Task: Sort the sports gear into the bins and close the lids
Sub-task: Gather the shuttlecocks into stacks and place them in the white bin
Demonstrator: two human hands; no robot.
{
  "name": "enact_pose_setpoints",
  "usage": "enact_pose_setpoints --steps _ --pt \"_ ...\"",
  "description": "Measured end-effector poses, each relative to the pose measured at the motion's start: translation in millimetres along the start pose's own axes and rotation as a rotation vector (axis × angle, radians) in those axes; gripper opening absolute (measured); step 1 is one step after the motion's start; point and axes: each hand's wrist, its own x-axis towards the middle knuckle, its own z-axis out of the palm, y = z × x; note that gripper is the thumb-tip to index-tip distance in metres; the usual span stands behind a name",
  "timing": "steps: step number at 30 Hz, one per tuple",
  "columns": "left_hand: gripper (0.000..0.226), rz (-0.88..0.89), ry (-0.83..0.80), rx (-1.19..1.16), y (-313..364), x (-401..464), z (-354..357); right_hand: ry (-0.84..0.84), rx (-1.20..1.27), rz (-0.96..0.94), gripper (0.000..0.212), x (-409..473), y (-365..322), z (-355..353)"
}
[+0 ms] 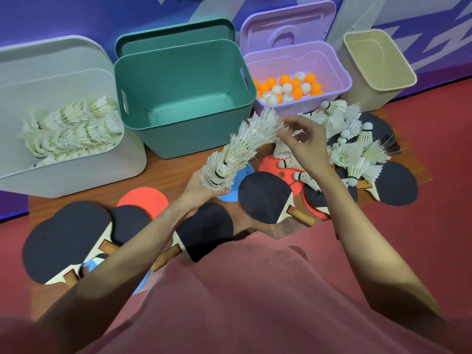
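From the head camera I look down on a wooden table (163, 172) with four bins lined up along the far wall. My left hand (201, 187) is curled around the bottom of a long nested stack of shuttlecocks (242, 149), which leans up and to the right above the table. My right hand (304, 144) is at the top of that stack, fingers bent and pinching at the feathers of the uppermost one; I cannot tell whether it has a separate shuttlecock between the fingertips.

The white bin (76, 175) on the far left already has many shuttlecocks lying in it, its lid propped upright behind. Beside it the green bin (189, 139) stands open with nothing visible inside, lid also leaning behind. The purple bin (342, 72) next along holds orange and white ping-pong balls (288, 86), its lid (288, 29) raised at the back. A beige bin (398, 80) sits at the far right.

A loose pile of shuttlecocks (352, 146) lies on the right part of the table, on top of several paddles. More table-tennis paddles (263, 200), black, red and blue faced, are scattered across the near edge, some overlapping under my forearms.
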Motion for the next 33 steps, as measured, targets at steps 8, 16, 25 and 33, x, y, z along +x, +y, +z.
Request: enact_pose_setpoints --steps 8,16,25,33 --pt "0.060 0.027 0.000 -0.016 11 6 3 0.131 0.056 0.003 0.016 23 4 -13" --pt "0.060 0.010 0.001 -0.003 16 11 1 -0.347 -0.943 0.080 0.043 39 112 -9" --pt "0.055 0.015 0.048 -0.017 19 4 0 -0.226 -1.070 0.071 0.047 41 120 14" --pt "0.054 0.053 0.070 -0.010 21 1 -8 0.226 -0.879 0.296 0.031 54 101 28"
